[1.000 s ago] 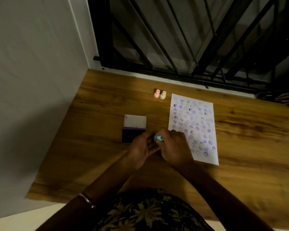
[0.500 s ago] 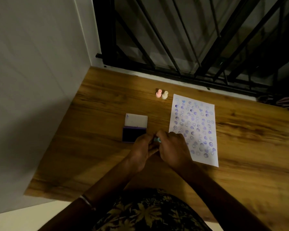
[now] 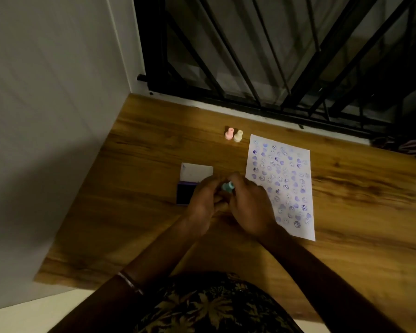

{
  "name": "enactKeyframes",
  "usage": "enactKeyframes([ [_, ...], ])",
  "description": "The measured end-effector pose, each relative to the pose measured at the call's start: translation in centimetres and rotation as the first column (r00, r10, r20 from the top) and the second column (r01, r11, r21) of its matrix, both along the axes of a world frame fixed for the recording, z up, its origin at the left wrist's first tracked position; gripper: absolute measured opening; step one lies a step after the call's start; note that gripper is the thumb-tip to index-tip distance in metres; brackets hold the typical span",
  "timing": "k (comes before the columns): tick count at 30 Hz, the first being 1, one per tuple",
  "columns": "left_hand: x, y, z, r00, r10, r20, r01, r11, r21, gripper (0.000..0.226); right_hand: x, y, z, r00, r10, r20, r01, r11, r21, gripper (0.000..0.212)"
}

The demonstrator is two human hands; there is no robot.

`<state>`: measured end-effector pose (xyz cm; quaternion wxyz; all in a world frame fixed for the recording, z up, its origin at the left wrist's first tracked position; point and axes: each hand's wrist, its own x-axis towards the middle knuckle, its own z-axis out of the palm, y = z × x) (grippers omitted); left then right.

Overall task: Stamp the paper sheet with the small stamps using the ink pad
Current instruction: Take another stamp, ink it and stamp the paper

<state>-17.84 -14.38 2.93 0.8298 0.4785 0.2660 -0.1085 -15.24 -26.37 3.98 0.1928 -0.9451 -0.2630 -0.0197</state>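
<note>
A white paper sheet (image 3: 281, 183) covered with several purple stamp marks lies on the wooden table (image 3: 135, 212). To its left sits the open ink pad (image 3: 185, 192), its white lid folded back. A small teal stamp (image 3: 227, 186) is pinched between my left hand (image 3: 202, 207) and my right hand (image 3: 250, 207), which meet just right of the pad; my left hand covers part of the pad. A pink stamp (image 3: 229, 133) and a cream stamp (image 3: 238, 135) stand upright side by side beyond the pad, near the sheet's top left corner.
A grey wall (image 3: 46, 116) borders the table on the left. A black metal window grille (image 3: 274, 56) runs along the far edge. The near table edge is close to my body.
Both hands stay together on the teal stamp; it shows a little more between the fingers now. The sheet, pad and two standing stamps have not moved.
</note>
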Motion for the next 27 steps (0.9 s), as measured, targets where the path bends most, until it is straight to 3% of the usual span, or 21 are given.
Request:
enactKeyframes([
  [4,0.4,0.3,-0.1,0.999,0.039,0.020,-0.040,0.997,0.059,0.022,1.8,0.1,0.2,0.999,0.029,0.013,-0.029,1.000,-0.006,0.024],
  [7,0.5,1.6,-0.8,0.993,0.110,0.046,-0.119,0.936,0.331,0.013,4.2,0.2,0.6,1.000,0.016,0.007,-0.016,0.999,-0.048,0.025],
  [10,0.3,4.3,-2.0,0.976,0.110,0.186,-0.207,0.723,0.659,0.021,7.2,0.4,0.7,0.999,0.036,-0.009,-0.037,0.993,-0.113,0.025],
  [13,0.5,7.4,-3.7,0.944,-0.007,0.329,-0.285,0.484,0.827,0.029,10.3,1.4,0.6,0.999,0.041,0.033,-0.034,0.980,-0.195,0.039],
  [22,-0.2,9.1,-8.2,0.955,-0.291,0.055,-0.011,0.150,0.989,0.082,18.3,5.1,-1.0,0.992,0.115,0.049,-0.095,0.950,-0.299,0.035],
  [27,0.0,9.1,-8.6,0.964,-0.260,0.049,-0.012,0.142,0.990,0.084,20.3,6.2,-2.3,0.991,0.131,0.032,-0.105,0.899,-0.426,0.043],
])
